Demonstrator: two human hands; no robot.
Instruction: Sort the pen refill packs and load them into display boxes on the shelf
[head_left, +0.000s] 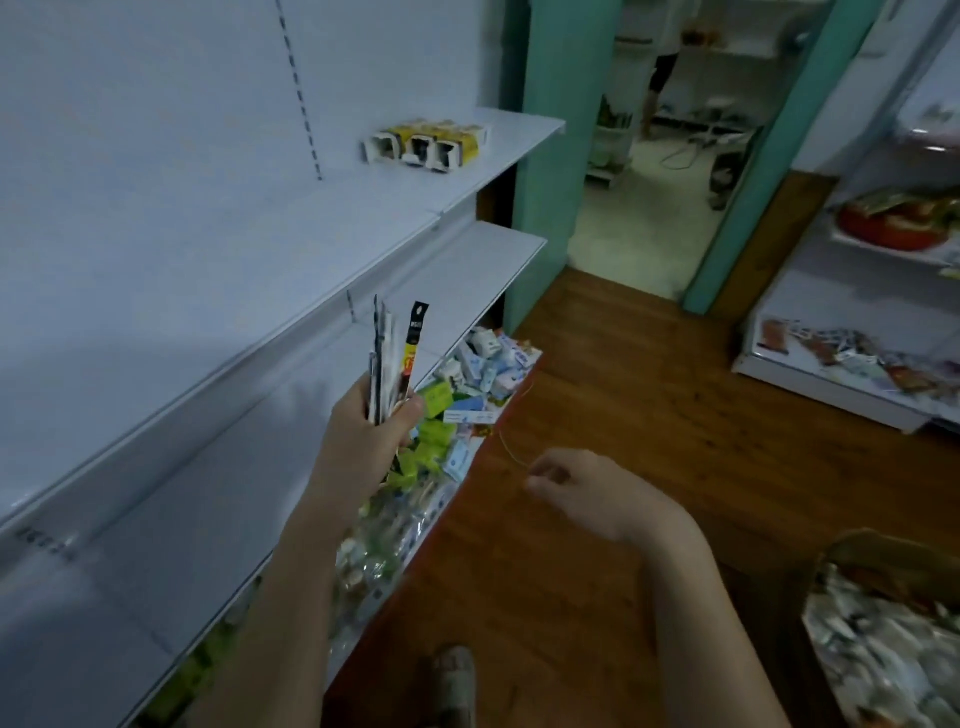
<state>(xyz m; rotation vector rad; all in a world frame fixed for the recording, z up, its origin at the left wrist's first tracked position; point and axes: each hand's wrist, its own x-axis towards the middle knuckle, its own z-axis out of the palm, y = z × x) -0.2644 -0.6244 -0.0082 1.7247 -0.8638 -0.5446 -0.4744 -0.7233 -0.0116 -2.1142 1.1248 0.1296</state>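
Item: pen refill packs (393, 358), one fanned bundle of long, narrow sleeves, mostly pale with one black-and-yellow pack outermost on the thumb side.

Location: upright in the left hand (371, 431), whose fingers (410, 408) are curled round the lower ends. The upper two thirds stand free above the fingers, splaying slightly. The bundle is in the air in front of the middle shelf (483, 265), touching no shelf.

Destination: display boxes (426, 143), a short row with open fronts, on the upper shelf (519, 135), well above and beyond the fingers.

Handling, as judged: light; each pack thin and flexible along its length, probably glossy, so likely to slide against its neighbours. A grip at the base lets the tops fan; a hold nearer mid-length should keep the packs together. Bending seems the main risk, not breakage.

Right hand (576, 491): low, beside and below the left, fingers loosely curled. A thin yellowish loop (511, 449), perhaps a rubber band, runs to its fingertips; whether it is pinched cannot be told through the blur.

Also present: mixed small packets (467, 384) heaped on the lowest shelf just under the left hand; a cardboard box (883, 623) of goods at the lower right; wooden floor (623, 364).
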